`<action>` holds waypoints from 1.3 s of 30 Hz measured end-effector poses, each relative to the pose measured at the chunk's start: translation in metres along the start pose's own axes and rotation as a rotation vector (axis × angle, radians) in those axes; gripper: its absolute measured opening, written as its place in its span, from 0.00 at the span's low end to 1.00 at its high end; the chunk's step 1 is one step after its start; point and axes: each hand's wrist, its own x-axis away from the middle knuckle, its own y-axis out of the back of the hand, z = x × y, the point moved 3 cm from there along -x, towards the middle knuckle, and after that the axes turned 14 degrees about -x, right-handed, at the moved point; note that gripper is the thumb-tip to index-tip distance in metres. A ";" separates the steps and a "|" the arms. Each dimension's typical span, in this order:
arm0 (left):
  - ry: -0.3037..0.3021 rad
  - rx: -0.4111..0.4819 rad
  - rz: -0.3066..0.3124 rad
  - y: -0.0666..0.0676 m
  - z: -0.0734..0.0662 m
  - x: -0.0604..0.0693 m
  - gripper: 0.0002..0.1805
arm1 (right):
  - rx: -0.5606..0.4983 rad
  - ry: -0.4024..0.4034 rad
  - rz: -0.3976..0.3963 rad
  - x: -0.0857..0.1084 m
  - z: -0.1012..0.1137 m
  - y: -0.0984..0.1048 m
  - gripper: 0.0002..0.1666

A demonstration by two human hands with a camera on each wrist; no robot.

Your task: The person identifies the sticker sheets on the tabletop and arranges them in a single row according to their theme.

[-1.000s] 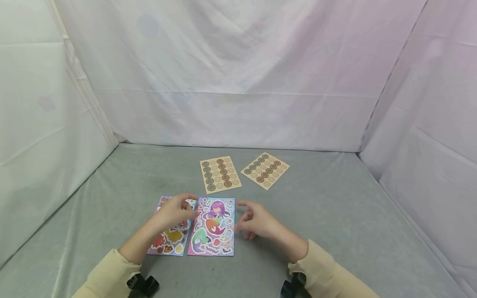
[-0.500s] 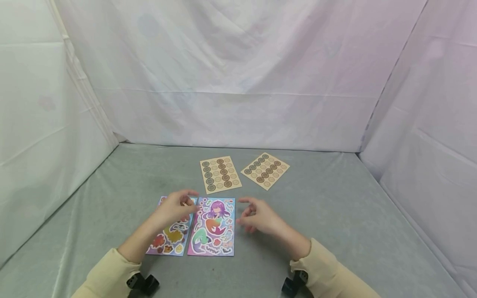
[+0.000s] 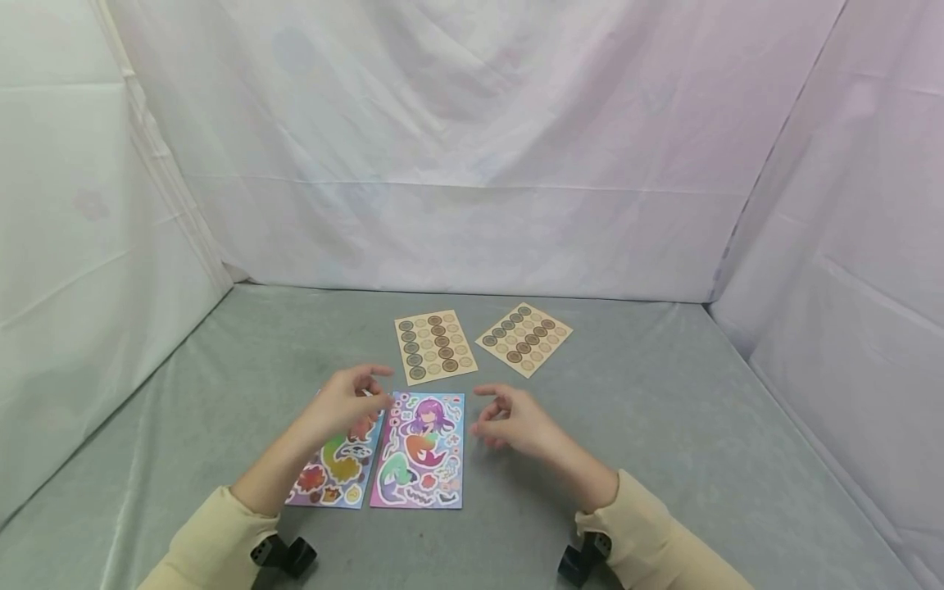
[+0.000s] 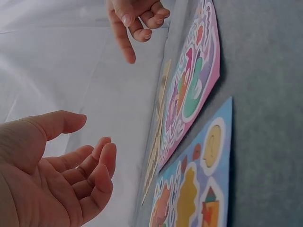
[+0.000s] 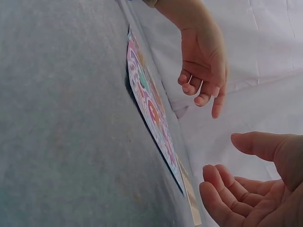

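since the earlier frames, both hands have shifted away from me: the left hand [image 3: 341, 403] sits farther up its sheet, baring more of the print, and the right hand [image 3: 514, 420] stands a little farther off its edge. the sheets show no clear shift.

i find the left fingers bent loosely and released, and the right the same; through both wrist cameras i see nothing in either grasp, each hand raised clear of the paper.

the mermaid sheet [image 3: 421, 459] lies flat on the grey table [image 3: 678, 426], between the hands. the dinosaur sheet [image 3: 342, 469] lies just beside it, a narrow gap separating them, its upper part hidden by the left hand. beyond lie two tan sheets, the nearer-left one [image 3: 437, 347] and the tilted one [image 3: 524, 339].

my judgement: handling of the front pair has paused or ended, leaving them side by side.
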 end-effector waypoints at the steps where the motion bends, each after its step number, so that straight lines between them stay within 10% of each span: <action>1: -0.009 0.001 -0.006 0.001 -0.001 -0.001 0.26 | 0.003 0.005 -0.002 0.000 0.001 0.000 0.36; 20: -0.117 0.008 -0.085 0.012 -0.012 -0.016 0.26 | 0.085 0.009 -0.098 -0.007 0.010 0.015 0.32; 39: -0.099 0.041 -0.126 0.017 -0.023 -0.032 0.27 | 0.067 0.046 -0.222 -0.020 0.018 0.026 0.28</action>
